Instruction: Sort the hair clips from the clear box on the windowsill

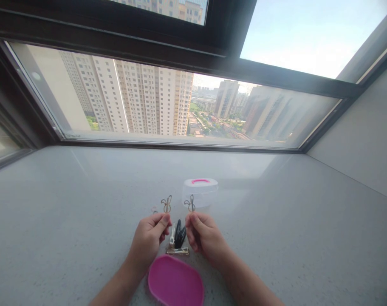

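My left hand (151,233) pinches a gold hair clip (167,205) between thumb and fingers. It is held upright, and its top is a thin wire outline like a rabbit's head with ears. A matching gold hair clip (190,204) stands upright in the closed fingers of my right hand (206,233), level with the first. Between and below the hands lie black hair clips (179,234) and shiny metal clips (178,251) on the pale surface. Small items beside my left hand are partly hidden and hard to make out.
A pink shallow tray (176,280) rests nearest me, between my forearms. Behind my right hand stands a translucent white box (204,195) with a pink handle. The speckled pale sill (85,187) runs back to a dark-framed window (180,146); a white wall (365,127) rises at the right.
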A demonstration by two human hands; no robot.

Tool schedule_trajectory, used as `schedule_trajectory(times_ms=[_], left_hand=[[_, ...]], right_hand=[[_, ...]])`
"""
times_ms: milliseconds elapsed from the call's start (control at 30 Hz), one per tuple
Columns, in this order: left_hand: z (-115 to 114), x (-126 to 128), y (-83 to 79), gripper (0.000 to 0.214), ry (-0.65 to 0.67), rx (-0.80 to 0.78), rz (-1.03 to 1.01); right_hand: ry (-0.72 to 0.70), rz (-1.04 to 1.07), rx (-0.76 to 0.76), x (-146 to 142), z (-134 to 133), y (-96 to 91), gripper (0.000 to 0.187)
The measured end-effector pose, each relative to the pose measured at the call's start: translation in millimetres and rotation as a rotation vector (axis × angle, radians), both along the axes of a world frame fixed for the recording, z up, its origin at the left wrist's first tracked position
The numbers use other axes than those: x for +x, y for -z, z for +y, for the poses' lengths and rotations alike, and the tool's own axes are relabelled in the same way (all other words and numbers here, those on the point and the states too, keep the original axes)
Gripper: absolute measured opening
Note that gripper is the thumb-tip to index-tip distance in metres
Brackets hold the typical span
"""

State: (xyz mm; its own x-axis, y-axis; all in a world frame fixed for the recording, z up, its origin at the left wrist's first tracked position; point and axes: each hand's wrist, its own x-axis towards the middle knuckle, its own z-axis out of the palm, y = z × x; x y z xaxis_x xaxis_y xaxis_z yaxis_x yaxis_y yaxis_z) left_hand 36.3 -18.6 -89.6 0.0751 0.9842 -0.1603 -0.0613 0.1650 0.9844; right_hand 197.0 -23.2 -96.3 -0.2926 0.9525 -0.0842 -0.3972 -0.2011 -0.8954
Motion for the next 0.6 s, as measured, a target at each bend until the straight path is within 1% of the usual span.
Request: schedule_trajectory(times_ms=[167, 433, 600], left_hand=[[0.1, 1.0, -2.9, 0.035, 0.021, 0.06, 0.087], [-1.7, 1.4, -5.3, 0.033, 0.05, 0.079, 0.156], [-4.1, 0.8, -5.9, 0.034, 0.089, 0.131, 0.26]], right_hand=[[-0.017, -0.039, -0.005, 0.6, -0.9, 0.0, 0.034], [-0.065, -0.111, 0.015, -0.1, -2.5, -0.2, 0.037], [-0.066, -0.165, 0.014, -1.4, -2.8, -3.7, 0.04]])
